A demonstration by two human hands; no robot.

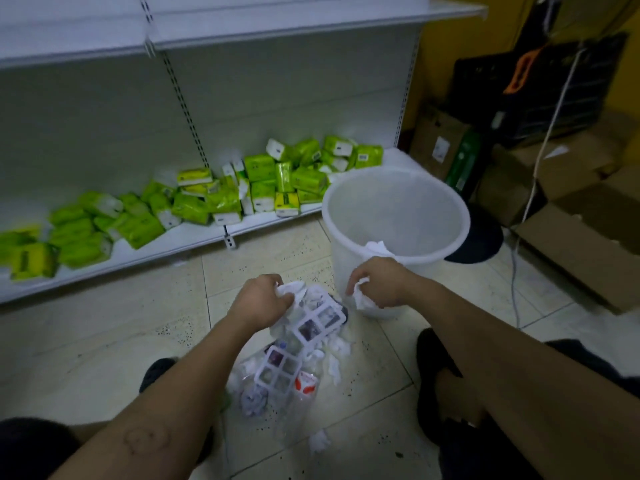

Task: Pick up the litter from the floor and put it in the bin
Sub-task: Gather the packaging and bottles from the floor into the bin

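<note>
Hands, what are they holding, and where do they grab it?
The right hand grips a crumpled white tissue around its top. The left hand pinches another white tissue at its edge.

A: What's each hand doing?
B: The left hand (260, 296) has closed its grip on crumpled white tissue (291, 291) at the top of the litter pile (294, 355). The right hand (375, 280) clutches another tissue wad (362, 296) beside the white bin (394, 216).
A: Anything in the bin?
B: One tissue piece (377, 248), against the near wall.
</note>
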